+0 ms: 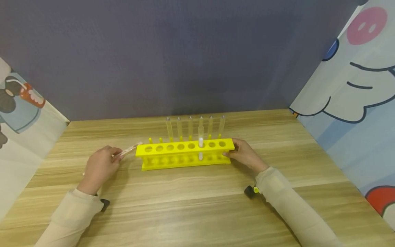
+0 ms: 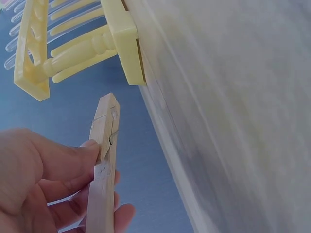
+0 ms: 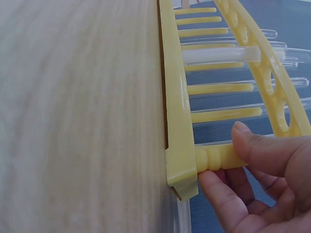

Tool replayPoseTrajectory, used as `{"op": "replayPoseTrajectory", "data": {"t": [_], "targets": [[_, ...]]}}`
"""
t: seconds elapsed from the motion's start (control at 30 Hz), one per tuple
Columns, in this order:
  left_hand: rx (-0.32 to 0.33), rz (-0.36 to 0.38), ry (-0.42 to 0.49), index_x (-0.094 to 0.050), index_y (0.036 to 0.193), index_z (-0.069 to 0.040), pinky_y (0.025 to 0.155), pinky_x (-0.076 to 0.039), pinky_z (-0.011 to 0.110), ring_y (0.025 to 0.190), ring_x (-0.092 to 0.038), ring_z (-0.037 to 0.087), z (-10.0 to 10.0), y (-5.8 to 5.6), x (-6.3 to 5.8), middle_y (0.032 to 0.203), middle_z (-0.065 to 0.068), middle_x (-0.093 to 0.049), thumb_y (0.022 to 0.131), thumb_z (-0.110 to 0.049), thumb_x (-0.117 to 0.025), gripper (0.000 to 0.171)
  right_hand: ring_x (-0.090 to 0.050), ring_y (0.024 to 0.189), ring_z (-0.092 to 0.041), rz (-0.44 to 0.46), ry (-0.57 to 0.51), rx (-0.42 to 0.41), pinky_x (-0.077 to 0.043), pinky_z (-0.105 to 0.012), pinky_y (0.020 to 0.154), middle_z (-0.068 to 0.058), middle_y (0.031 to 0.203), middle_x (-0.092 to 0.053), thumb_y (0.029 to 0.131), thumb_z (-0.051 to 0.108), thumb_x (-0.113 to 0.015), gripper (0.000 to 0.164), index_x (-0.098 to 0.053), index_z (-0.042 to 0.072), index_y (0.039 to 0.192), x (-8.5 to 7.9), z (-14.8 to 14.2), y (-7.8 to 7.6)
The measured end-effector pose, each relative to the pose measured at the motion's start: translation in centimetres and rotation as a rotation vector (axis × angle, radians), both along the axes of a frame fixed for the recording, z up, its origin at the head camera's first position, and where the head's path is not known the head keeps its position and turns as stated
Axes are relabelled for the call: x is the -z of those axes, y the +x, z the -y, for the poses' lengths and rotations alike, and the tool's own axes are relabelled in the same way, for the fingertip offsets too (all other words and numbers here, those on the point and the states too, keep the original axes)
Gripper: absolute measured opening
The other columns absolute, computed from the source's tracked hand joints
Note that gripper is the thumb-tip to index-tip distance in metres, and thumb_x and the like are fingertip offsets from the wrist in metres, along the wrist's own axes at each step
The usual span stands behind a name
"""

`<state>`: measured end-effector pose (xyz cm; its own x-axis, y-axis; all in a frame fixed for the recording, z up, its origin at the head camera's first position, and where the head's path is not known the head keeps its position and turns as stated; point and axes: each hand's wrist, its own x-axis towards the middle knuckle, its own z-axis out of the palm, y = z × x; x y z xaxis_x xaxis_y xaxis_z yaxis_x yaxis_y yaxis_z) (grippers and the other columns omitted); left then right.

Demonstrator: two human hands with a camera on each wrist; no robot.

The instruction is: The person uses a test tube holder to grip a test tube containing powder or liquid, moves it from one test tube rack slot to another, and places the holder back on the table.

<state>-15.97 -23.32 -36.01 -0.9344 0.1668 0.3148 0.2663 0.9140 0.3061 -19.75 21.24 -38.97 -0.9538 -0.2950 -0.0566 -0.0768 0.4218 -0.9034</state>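
Observation:
A yellow test tube rack (image 1: 185, 148) stands on the table, its long side across my view. In one hole sits a test tube with white contents (image 1: 201, 141); several clear test tubes (image 1: 169, 127) are upside down on the pegs behind. My right hand (image 1: 245, 154) grips the rack's right end, thumb and fingers around the end post (image 3: 214, 156) in the right wrist view. Left of the rack, my left hand (image 1: 102, 166) pinches a wooden test tube clamp (image 2: 104, 145) with a wire spring. The clamp's tip points toward the rack's left end.
The wood-grain table (image 1: 185, 209) extends in front of the rack and to both sides. A dark grey panel (image 1: 185, 61) rises along its back edge. Walls with cartoon prints (image 1: 355, 89) flank the table.

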Motion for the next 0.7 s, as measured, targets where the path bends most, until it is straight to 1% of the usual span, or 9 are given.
{"op": "replayPoseTrajectory", "data": {"t": [0.2,0.47,0.6,0.7], "targets": [[-0.011,0.027,-0.007,-0.068,0.095,0.009,0.049,-0.044,0.037,0.061,-0.056,0.025,0.04,-0.1,0.12,0.084,0.022,-0.064,0.08,-0.001,-0.068,0.018,-0.057,0.105,-0.028,0.0,0.001,-0.006,-0.046,-0.044,0.095,-0.016,0.115,-0.061,0.085,0.003,-0.066,0.036,-0.058,-0.001,0.12,0.04,-0.03,0.0],[-0.032,0.087,-0.022,-0.068,0.098,0.009,0.047,-0.04,0.032,0.061,-0.053,0.023,0.04,0.07,0.07,0.087,0.023,-0.064,0.081,0.0,-0.066,0.02,-0.058,0.108,-0.029,0.003,0.005,-0.002,-0.045,-0.044,0.096,-0.016,0.117,-0.061,0.085,0.003,-0.066,0.038,-0.057,-0.002,0.122,-0.08,0.0,0.11],[-0.042,0.132,-0.024,-0.069,0.098,0.007,0.046,-0.037,0.031,0.058,-0.05,0.021,-0.07,0.12,0.04,0.085,0.022,-0.064,0.083,-0.002,-0.065,0.018,-0.057,0.109,-0.029,0.003,0.009,0.002,-0.044,-0.044,0.097,-0.016,0.119,-0.06,0.085,0.003,-0.066,0.039,-0.056,-0.002,0.123,-0.06,0.01,0.07],[-0.035,0.172,-0.027,-0.069,0.097,0.006,0.045,-0.036,0.029,0.056,-0.047,0.019,-0.08,0.14,-0.01,0.087,0.022,-0.065,0.084,-0.004,-0.064,0.017,-0.057,0.109,-0.03,-0.005,0.014,0.001,-0.044,-0.044,0.097,-0.016,0.119,-0.06,0.085,0.003,-0.066,0.039,-0.056,-0.002,0.123,-0.09,0.03,0.04]]}}
